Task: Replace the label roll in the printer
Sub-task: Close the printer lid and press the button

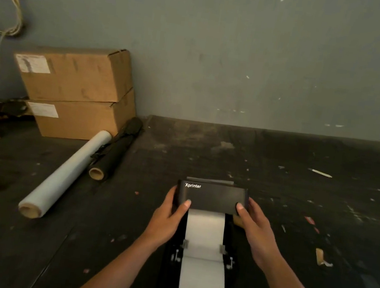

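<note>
I am holding the raised black plastic lid [213, 197] of the black label printer [170, 270] between both hands, in the near middle of the dark, scuffed bench [297, 207]. My left hand [169, 216] is gripping the lid's left end, thumb curled over its near face and the other fingers wrapped round the side. My right hand [254, 226] is gripping the right end the same way, thumb on the near face by the lower corner.

Just below the lid and between my two wrists, the white label paper [204, 243] is running out from under the lid's lower edge towards me in a flat, blank strip. It is passing between two small grey guides [185, 243], one at each edge, and carrying on to the near edge of the view. The printer body under it is dark and hard to make out.

White lettering reading "Xprinter" is sitting at the lid's upper left corner.

Far to the left, a long white film roll on a cardboard core [62, 174] is lying just beside a black roll on a cardboard core [114, 152]. Behind them, two stacked brown cardboard boxes [76, 93] against the grey wall [245, 54] are each bearing a white label [33, 63] too blurred to read.
</note>
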### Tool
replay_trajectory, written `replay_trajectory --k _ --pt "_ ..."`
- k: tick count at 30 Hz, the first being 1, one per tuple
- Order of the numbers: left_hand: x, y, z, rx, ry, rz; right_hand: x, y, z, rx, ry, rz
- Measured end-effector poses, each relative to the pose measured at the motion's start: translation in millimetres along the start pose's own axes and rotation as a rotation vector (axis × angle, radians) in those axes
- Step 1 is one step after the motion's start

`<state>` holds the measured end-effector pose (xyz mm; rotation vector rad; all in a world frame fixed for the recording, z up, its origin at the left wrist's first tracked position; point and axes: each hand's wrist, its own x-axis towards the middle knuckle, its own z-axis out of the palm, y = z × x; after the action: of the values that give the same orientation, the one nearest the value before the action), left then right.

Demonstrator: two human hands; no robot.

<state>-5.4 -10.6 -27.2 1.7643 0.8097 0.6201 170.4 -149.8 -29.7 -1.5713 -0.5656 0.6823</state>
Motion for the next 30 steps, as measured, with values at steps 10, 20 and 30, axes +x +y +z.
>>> replay_trajectory --k 10,20,30 --pt "25.0 11.0 -15.9 0.106 -0.052 0.049 4.0 -21.1 8.1 -0.252 -0.009 -0.034" --pt "25.7 0.6 -24.1 0.114 -0.143 0.031 -1.6 -11.9 1.8 -0.331 -0.066 -0.054" --pt "20.1 -5.7 -26.7 0.198 -0.162 0.077 -10.1 -5.3 -0.6 -0.373 -0.1 -0.084"
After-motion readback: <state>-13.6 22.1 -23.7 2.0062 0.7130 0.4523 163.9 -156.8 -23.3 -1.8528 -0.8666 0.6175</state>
